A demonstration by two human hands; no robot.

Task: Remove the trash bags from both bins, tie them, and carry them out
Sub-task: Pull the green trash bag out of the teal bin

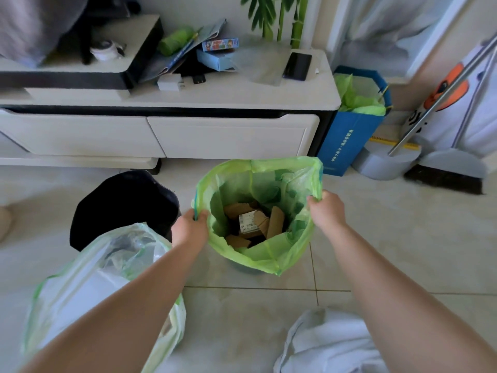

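Observation:
A green trash bag (269,254) stands open in the middle of the floor, with torn cardboard pieces (252,223) inside. My left hand (189,228) pinches its left rim and my right hand (326,208) pinches its right rim, stretching the mouth wide. The bin under this bag is almost hidden; only a grey sliver (246,267) shows below it. A second, paler green bag (88,289) lies on the floor at the lower left, partly under my left forearm. A dark round bin (123,208) without a liner stands behind that bag.
A white TV cabinet (215,98) runs along the back, with a phone (297,66), boxes and a green roll on top. A blue paper bag (349,135) holding green plastic stands at its right end, beside a dustpan and broom (443,170). White cloth (328,343) lies at the lower right.

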